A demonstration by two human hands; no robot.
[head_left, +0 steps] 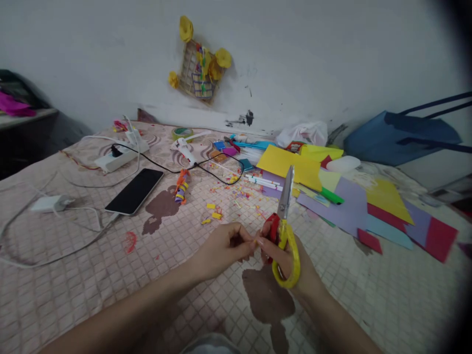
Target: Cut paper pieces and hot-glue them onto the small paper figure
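My right hand is closed round a pair of scissors with yellow and red handles, blades pointing up and away from me. The thumb and fingertips of my left hand are pinched together, touching the fingertips of my right hand. Whatever lies between those fingertips is too small to name. Just beyond my hands, small yellow paper pieces lie on the cloth among tiny colourful scraps. A small orange, purple and yellow paper figure lies further left.
Coloured paper sheets spread over the right side. A phone charges at left, near a power strip and trailing cables. A glue gun lies at the back. A blue bag is at far right; a flower-trimmed hanging is on the wall.
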